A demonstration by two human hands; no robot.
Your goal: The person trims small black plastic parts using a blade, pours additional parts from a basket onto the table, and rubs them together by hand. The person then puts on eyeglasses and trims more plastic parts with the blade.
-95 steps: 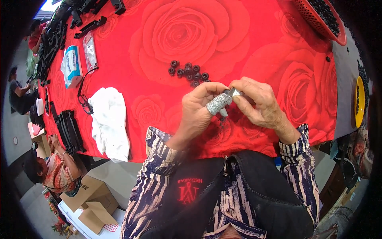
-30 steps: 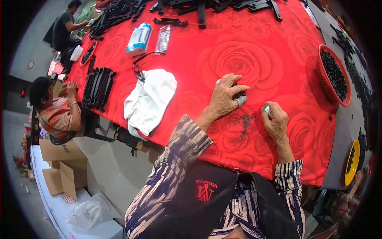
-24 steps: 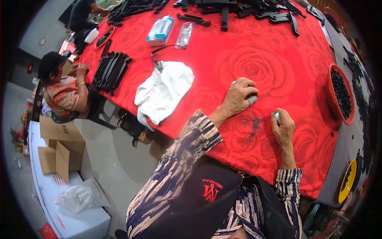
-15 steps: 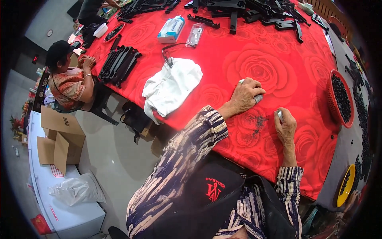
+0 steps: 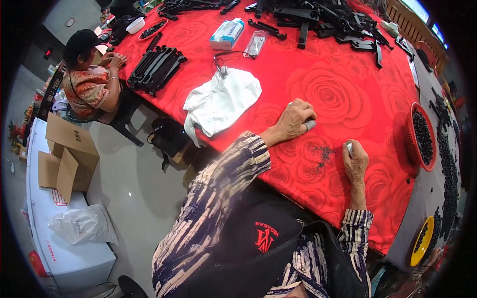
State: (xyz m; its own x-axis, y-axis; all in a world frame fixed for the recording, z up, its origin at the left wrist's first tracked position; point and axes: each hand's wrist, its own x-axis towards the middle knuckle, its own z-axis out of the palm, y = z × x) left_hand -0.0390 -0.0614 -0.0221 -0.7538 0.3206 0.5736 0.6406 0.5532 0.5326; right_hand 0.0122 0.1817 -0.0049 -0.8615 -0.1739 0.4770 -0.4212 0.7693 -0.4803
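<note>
My left hand rests on the red rose-patterned tablecloth with its fingers curled down. A greyish patch shows at its fingers and a white bit by its knuckles; whether these are a held wad or finger wrappings, I cannot make out. To the right, my right hand is closed in a fist on the cloth, with a small whitish-silver thing at the thumb. Between the hands lies a scatter of tiny dark bits. A crumpled white cloth lies left of my left hand.
A red basket of small black pieces stands at right, a yellow bowl below it. Black plastic parts are heaped at the far side, more stacked at left, near a seated person. Glasses, a tissue pack and cardboard box also show.
My left hand has slid a little to the left across the cloth. My right hand stays closed in nearly the same place. The whole view has shifted slightly.
</note>
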